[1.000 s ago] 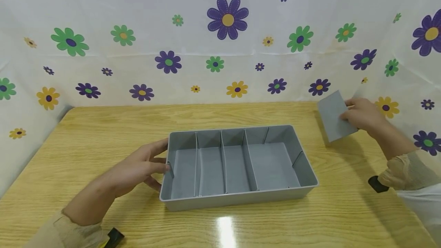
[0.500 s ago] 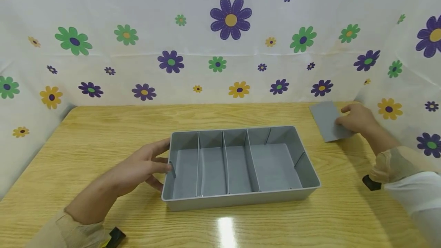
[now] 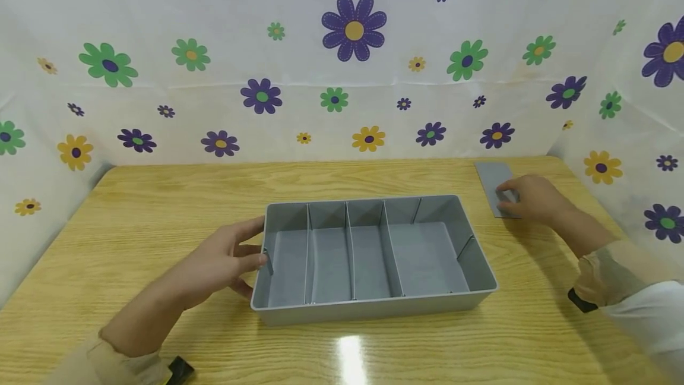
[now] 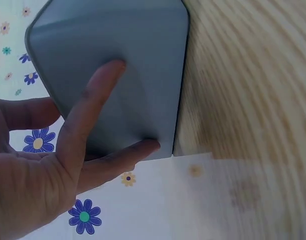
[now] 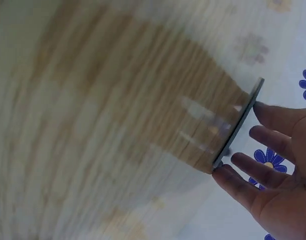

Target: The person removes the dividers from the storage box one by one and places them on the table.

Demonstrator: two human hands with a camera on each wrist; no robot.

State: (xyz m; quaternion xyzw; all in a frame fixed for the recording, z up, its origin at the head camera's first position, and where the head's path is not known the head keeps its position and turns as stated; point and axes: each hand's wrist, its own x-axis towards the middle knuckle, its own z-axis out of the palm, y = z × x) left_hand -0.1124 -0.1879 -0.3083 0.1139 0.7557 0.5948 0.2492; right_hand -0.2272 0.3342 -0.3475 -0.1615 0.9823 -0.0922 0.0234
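A long grey plastic organizer box stands on the wooden table, split by upright dividers into several compartments. My left hand rests against the box's left end. In the left wrist view its extended fingers touch the outer wall. A thin grey rectangular panel lies flat on the table at the back right. My right hand is over the panel, fingertips touching it without visibly gripping. The right wrist view shows the panel edge-on under the spread fingers.
A white cloth with purple, green and yellow flowers hangs behind the table and at both sides. The light wooden tabletop stretches around the box, with a bright glare at the front.
My right hand has lowered the tilted panel until it lies flat on the table, then loosened its fingers and shifted slightly left. My left hand and the box stay in place.
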